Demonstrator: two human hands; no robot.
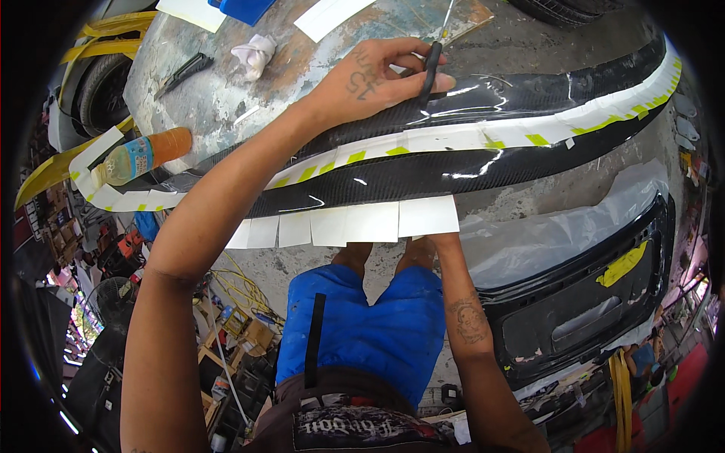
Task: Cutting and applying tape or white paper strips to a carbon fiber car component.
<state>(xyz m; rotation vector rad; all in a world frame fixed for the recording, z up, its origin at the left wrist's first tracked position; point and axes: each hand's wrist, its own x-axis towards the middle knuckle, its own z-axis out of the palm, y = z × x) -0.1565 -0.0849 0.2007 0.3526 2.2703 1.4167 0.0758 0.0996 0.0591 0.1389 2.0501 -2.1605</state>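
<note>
My left hand (377, 79) is raised over a long glossy black carbon-fibre-look panel (483, 170). Its fingers are closed around the black handles of scissors (433, 66), whose metal blade points away from me. White paper strips (445, 137) with bits of yellow-green tape run along the panel's curve. Along the near edge hangs a row of white paper pieces (371, 223). At the right end of that row, my right hand (444, 239) is beneath the last piece, its fingers hidden by the paper.
On the worn, paint-stained surface lie a bottle of orange liquid (155, 155), a black box cutter (185, 74) and a crumpled white tissue (254, 54). White paper sheets (332, 16) lie at the far side. A black vehicle panel (581, 309) with plastic sheeting stands at right.
</note>
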